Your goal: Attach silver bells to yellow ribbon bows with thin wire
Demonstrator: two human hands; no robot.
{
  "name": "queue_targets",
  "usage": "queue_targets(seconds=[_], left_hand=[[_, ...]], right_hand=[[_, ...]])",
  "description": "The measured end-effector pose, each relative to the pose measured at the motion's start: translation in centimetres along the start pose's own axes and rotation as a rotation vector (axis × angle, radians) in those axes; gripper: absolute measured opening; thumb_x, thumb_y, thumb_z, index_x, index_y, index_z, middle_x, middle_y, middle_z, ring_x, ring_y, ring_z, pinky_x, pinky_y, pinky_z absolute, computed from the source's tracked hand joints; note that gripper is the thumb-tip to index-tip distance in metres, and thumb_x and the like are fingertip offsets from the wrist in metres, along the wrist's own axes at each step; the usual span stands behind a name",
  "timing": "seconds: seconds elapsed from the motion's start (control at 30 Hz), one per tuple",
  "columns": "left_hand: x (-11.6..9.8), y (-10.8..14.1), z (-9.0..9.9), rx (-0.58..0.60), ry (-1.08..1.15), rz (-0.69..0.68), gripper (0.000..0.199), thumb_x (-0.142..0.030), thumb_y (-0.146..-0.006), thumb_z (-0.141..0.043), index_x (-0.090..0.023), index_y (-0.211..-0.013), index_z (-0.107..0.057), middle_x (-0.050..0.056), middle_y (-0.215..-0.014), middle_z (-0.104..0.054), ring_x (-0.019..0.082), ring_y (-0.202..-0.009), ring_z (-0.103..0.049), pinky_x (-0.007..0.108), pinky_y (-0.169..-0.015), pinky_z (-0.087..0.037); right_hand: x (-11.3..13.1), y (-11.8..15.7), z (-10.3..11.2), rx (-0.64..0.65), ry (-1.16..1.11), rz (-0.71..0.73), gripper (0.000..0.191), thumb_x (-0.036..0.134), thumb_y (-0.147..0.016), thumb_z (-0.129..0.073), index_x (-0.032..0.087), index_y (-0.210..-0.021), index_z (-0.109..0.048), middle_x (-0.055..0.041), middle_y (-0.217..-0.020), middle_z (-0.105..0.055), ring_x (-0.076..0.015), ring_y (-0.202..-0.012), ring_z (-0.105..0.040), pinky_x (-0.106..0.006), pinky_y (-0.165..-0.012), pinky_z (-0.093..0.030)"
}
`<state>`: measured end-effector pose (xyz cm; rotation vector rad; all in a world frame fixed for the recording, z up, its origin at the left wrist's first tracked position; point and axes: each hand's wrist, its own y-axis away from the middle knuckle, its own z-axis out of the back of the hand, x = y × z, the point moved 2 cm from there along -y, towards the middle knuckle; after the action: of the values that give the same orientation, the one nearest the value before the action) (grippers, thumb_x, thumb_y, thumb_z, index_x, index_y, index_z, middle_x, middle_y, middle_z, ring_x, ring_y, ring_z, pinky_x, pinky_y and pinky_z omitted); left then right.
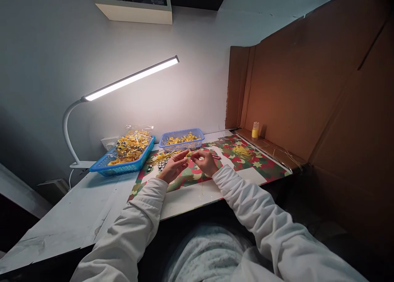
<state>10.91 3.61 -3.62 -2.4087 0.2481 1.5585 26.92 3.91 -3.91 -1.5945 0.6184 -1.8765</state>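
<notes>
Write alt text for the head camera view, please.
A person's bare left hand and right hand, in white sleeves, are close together at what looks like a small yellow piece, above a red-and-green camouflage-patterned sheet. Beyond them, a blue plastic basket and a smaller pale-blue plastic basket hold yellow pieces, near a lit white bar lamp.

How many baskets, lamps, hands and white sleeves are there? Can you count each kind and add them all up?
Baskets: 2 (bigger basket, smaller basket)
Lamps: 1 (desk lamp)
Hands: 2 (left hand, right hand)
White sleeves: 2 (left sleeve, right sleeve)
Total: 7
</notes>
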Motion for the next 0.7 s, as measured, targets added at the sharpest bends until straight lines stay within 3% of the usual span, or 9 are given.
queue_targets(seconds=[0.33,0.7], left_hand=[[-0.26,-0.11,0.23,-0.008,0.045,-0.026,0.040,-0.012,-0.060,-0.084,-0.019,-0.099,-0.074,0.003,-0.087,-0.071,0.007,-0.063,-0.058,0.021,-0.063,-0.049],[-0.03,-0.39,0.63,0.003,0.019,-0.042,0.040,-0.014,-0.061,-0.083,-0.019,-0.100,-0.074,0.004,-0.095,-0.069,0.007,-0.068,-0.058,0.023,-0.068,-0.050]], right_hand=[[-0.09,-0.18,0.16,-0.024,-0.013,-0.001,0.010,0.026,-0.075,-0.060,0.018,-0.071,-0.066,-0.0021,-0.068,-0.067,-0.0156,-0.065,-0.060,-0.028,-0.064,-0.048],[0.06,-0.21,0.18,-0.030,0.015,0.003,0.012,0.027,-0.076,-0.060,0.018,-0.070,-0.067,-0.0020,-0.067,-0.067,-0.0155,-0.065,-0.059,-0.028,-0.064,-0.048]])
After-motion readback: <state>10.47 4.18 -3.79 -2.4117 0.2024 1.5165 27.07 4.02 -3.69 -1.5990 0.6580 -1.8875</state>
